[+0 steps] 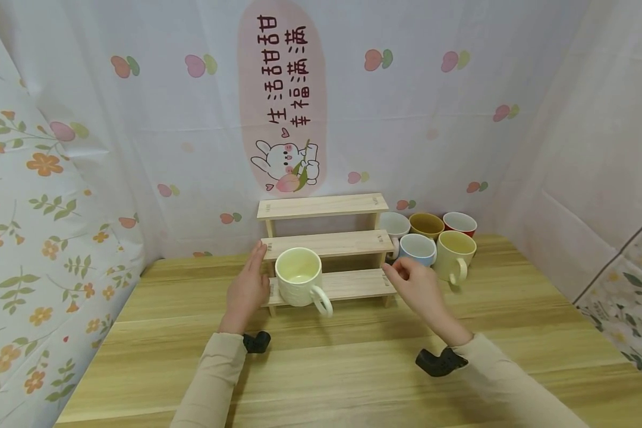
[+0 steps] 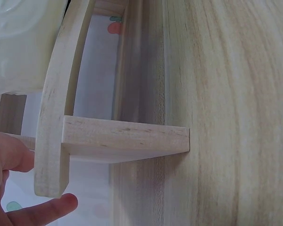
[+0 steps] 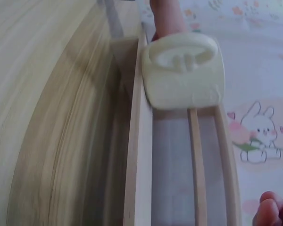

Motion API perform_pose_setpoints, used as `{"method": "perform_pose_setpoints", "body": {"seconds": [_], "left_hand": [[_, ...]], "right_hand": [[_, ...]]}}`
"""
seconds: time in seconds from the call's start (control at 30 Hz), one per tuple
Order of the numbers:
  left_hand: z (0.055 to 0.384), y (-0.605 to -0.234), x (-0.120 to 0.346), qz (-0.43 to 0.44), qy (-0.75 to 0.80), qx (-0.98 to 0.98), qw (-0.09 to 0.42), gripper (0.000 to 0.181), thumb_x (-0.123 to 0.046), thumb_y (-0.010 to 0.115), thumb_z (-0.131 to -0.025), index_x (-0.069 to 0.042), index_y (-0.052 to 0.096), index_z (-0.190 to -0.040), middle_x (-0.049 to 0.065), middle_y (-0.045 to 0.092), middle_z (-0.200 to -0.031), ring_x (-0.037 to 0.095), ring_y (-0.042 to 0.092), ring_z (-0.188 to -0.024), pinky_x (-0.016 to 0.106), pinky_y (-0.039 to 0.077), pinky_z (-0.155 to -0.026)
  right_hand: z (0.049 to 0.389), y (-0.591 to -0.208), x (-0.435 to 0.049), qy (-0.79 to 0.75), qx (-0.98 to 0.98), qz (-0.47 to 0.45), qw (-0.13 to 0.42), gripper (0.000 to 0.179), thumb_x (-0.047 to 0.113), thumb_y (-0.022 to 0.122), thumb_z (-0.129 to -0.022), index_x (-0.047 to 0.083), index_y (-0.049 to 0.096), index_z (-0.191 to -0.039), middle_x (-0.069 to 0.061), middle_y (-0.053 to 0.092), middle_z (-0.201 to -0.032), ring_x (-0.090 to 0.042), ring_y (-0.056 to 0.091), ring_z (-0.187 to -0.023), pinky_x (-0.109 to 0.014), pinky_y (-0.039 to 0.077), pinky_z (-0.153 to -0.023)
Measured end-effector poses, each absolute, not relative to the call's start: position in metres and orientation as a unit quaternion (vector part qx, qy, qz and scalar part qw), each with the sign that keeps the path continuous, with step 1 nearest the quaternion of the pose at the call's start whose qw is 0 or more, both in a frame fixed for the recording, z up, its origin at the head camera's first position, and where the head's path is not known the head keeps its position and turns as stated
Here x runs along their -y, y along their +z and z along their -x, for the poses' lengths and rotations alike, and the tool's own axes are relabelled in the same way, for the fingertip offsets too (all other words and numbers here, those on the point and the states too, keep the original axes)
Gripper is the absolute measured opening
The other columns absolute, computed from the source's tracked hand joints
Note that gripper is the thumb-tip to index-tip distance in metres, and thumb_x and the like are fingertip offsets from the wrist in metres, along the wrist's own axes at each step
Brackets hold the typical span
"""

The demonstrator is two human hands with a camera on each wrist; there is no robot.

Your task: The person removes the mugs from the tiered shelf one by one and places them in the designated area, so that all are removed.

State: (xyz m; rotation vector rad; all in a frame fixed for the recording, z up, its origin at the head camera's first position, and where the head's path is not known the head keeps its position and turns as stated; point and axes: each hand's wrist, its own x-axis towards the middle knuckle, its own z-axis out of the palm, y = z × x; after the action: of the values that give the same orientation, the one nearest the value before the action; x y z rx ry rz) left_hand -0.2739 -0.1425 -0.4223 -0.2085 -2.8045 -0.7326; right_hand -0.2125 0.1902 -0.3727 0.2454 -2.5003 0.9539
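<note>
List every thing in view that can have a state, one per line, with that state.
Cream mug: upright on the rack's lowest step, handle toward the camera, nothing visible inside.
Rack: standing on the table, upper two steps bare.
Five mugs: upright on the table right of the rack, clustered.
Left hand: open, at the rack's left end beside the cream mug.
Right hand: fingers loosely curled, holding nothing, at the rack's right end.

Cream mug (image 1: 298,276): ribbed, upright, empty, standing at the left end of the lowest step of the wooden rack (image 1: 353,284), handle turned toward the front right.
</note>
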Motion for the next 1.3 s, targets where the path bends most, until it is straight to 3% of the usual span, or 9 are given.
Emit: {"method": "perform_pose_setpoints", "body": {"seconds": [0.23, 0.53, 1.0, 1.3], "left_hand": [[0.274, -0.422, 0.143, 0.076, -0.254, 0.956, 0.123, 0.068, -0.008, 0.054, -0.092, -0.017, 0.024, -0.152, -0.002, 0.020, -0.160, 0.017, 0.041, -0.046, 0.029, 0.036, -0.043], [0.274, -0.423, 0.143, 0.075, -0.259, 0.956, 0.118, 0.068, -0.009, 0.054, -0.092, -0.018, 0.023, -0.152, -0.003, 0.019, -0.160, 0.017, 0.039, -0.045, 0.029, 0.035, -0.043], [0.274, -0.424, 0.143, 0.069, -0.263, 0.955, 0.117, 0.069, -0.009, 0.054, -0.092, -0.019, 0.023, -0.153, -0.003, 0.019, -0.160, 0.017, 0.040, -0.046, 0.029, 0.035, -0.044], [0.275, -0.426, 0.143, 0.076, -0.261, 0.953, 0.133, 0.069, -0.008, 0.054, -0.091, -0.018, 0.025, -0.152, -0.002, 0.022, -0.159, 0.017, 0.039, -0.045, 0.029, 0.034, -0.042]], "right_hand": [[0.211, -0.372, -0.170, 0.342, 0.890, -0.171, 0.249, 0.024, 0.021, 0.065, -0.089, 0.015, 0.057, -0.068, 0.008, 0.044, -0.054, -0.003, 0.038, -0.050, -0.021, 0.033, -0.048], [0.213, -0.375, -0.151, 0.306, 0.897, -0.237, 0.213, 0.027, 0.026, 0.068, -0.086, 0.017, 0.054, -0.065, 0.011, 0.041, -0.054, -0.002, 0.037, -0.052, -0.019, 0.032, -0.050], [0.209, -0.386, -0.119, 0.268, 0.918, -0.255, 0.144, 0.032, 0.043, 0.066, -0.087, 0.020, 0.053, -0.068, 0.013, 0.041, -0.054, 0.000, 0.036, -0.049, -0.017, 0.030, -0.046], [0.212, -0.395, -0.104, 0.254, 0.915, -0.267, 0.167, 0.033, 0.041, 0.070, -0.084, 0.020, 0.052, -0.067, 0.013, 0.042, -0.054, 0.001, 0.035, -0.048, -0.015, 0.029, -0.044]]}}
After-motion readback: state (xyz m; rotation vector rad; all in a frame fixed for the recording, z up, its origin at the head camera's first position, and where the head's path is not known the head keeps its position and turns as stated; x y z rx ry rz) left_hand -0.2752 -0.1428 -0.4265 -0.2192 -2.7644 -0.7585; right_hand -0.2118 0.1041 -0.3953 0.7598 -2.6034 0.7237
